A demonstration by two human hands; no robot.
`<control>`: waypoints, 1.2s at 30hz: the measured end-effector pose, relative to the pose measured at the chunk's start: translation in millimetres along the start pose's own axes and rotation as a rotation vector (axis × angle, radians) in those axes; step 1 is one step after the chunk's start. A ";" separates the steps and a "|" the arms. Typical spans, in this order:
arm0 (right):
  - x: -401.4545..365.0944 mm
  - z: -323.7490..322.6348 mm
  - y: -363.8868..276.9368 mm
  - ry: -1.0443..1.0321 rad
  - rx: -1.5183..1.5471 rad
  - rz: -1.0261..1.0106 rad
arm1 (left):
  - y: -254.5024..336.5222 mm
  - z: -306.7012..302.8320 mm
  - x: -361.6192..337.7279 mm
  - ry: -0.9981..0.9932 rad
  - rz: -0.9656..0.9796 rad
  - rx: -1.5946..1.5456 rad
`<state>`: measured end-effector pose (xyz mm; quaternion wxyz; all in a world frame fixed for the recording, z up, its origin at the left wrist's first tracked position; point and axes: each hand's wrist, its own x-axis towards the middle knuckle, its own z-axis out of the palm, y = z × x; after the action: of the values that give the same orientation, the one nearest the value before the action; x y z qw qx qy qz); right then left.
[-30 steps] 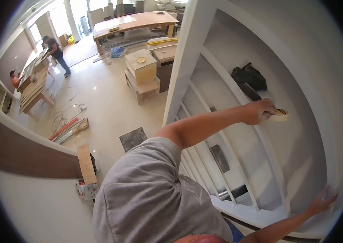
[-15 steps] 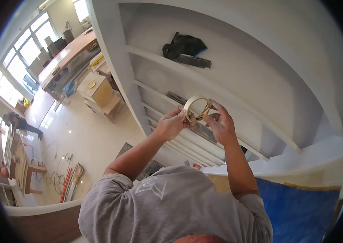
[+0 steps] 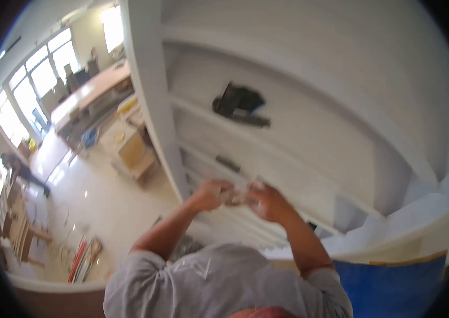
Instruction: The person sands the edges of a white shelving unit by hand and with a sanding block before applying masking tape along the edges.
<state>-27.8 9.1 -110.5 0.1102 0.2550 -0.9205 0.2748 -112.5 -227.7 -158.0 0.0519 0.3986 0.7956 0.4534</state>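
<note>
My left hand [image 3: 212, 195] and my right hand [image 3: 268, 201] meet in front of the white shelves, blurred by motion. Between their closed fingers is a roll of masking tape [image 3: 239, 197], mostly covered by the fingers and smeared. Beyond them, a black cloth-like item [image 3: 241, 99] rests on an upper shelf beside a dark, flat, bar-shaped piece [image 3: 253, 121]. Another dark flat bar [image 3: 228, 162] lies on a lower shelf, just above my hands in view.
White shelf boards [image 3: 277, 144] run diagonally ahead. On the floor at left are a wooden box-like stand [image 3: 131, 151], red poles [image 3: 77, 261] and cables. A person [image 3: 23, 172] bends over a bench at far left. A blue sheet [image 3: 394, 289] hangs at lower right.
Both hands have come lower, closer to my chest, with the tape roll. Its ring showed clearly before; now fingers cover most of it. The view has tilted upward.
</note>
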 end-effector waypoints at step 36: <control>-26.0 -159.6 -56.6 0.767 0.845 0.264 | 159.9 -4.2 105.7 0.200 0.999 0.062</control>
<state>34.2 68.7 37.7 0.2892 0.0422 -0.6493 0.7022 -92.1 -115.2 -4.2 -0.2597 0.6863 0.5219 0.4350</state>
